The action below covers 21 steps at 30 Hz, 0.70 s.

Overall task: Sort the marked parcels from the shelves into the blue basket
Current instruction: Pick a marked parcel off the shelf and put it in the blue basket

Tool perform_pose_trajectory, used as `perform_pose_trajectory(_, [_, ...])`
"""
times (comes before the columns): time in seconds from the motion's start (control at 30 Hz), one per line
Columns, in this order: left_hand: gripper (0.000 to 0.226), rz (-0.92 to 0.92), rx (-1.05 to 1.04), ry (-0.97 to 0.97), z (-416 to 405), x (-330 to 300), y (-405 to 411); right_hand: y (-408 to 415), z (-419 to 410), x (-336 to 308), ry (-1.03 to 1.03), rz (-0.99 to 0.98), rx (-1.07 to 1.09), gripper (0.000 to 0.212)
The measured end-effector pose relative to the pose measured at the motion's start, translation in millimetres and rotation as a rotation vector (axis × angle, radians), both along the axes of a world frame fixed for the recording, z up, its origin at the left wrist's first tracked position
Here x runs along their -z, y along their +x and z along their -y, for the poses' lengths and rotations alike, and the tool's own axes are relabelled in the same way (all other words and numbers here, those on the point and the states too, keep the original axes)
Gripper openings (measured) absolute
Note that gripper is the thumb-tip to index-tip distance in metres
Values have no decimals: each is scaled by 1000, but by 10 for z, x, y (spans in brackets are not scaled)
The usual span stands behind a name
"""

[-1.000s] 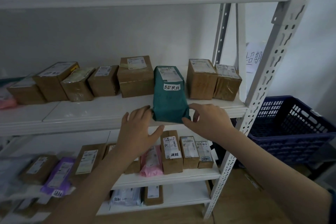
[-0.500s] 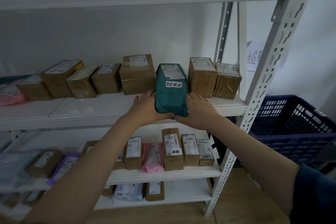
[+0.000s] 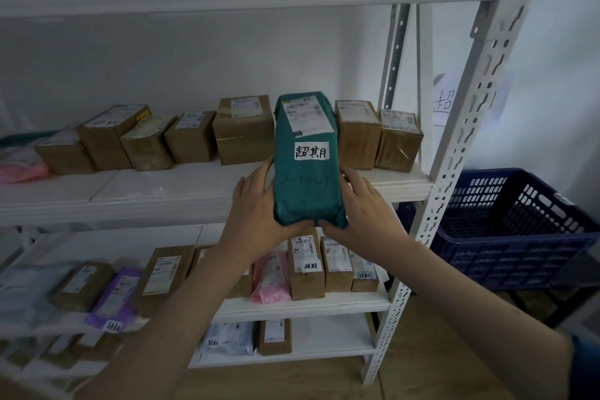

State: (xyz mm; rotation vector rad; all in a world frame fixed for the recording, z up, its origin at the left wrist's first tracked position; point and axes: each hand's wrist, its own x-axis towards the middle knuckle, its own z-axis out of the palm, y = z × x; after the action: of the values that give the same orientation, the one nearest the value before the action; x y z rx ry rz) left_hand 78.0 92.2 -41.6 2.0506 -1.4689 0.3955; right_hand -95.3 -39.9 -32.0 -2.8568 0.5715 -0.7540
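Holding: green parcel [image 3: 306, 169] is gripped at its lower end, left hand [image 3: 256, 214] and right hand [image 3: 363, 214] curled round opposite sides.
Position: parcel is tilted up at the front edge of the middle shelf [image 3: 162, 195], above it.
Reason: handwritten mark is faced outward, presumably for checking.
Destination: blue basket [image 3: 519, 230] stands right of the shelf, beyond the upright.
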Motion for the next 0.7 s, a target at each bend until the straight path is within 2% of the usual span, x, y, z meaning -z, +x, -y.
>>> perform_pose_trajectory(0.2, [101,68,0,-190,-158,-115,-178,-119,-127,-80,-74,136,-33,87])
perform_pose_trajectory(0.3, [102,21,20,-195,-161,-134,-204,-139,-171,-112,-58,166,-48,87])
perform_pose_trajectory(0.43, [101,-118,152,-247,-138,-90,-326,-281,-201,-99,-25,185,-50,90])
perform_pose_trajectory(0.7, [99,-103,351,-276,98,58,-841,-1042,-304,39,10,196,139,90])
